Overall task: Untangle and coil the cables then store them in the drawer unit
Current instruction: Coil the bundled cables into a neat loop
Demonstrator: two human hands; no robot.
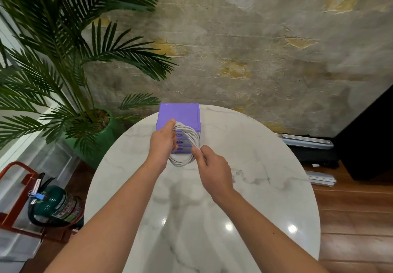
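A white cable [188, 136] is wound into a coil of several loops and held up above the marble table [265, 177]. My left hand [162, 143] grips the coil's left side, fingers through the loops. My right hand [210, 166] pinches the coil's lower right part. Directly behind the coil stands the purple drawer unit [179, 114] at the table's far edge. Its drawer fronts are mostly hidden by the coil and my left hand, and those that show look shut.
A potted palm [63, 70] in a green pot stands left of the table. A green fire extinguisher [57, 205] in a red stand sits on the floor at lower left. Black and grey cases [312, 147] lie on the wooden floor at right.
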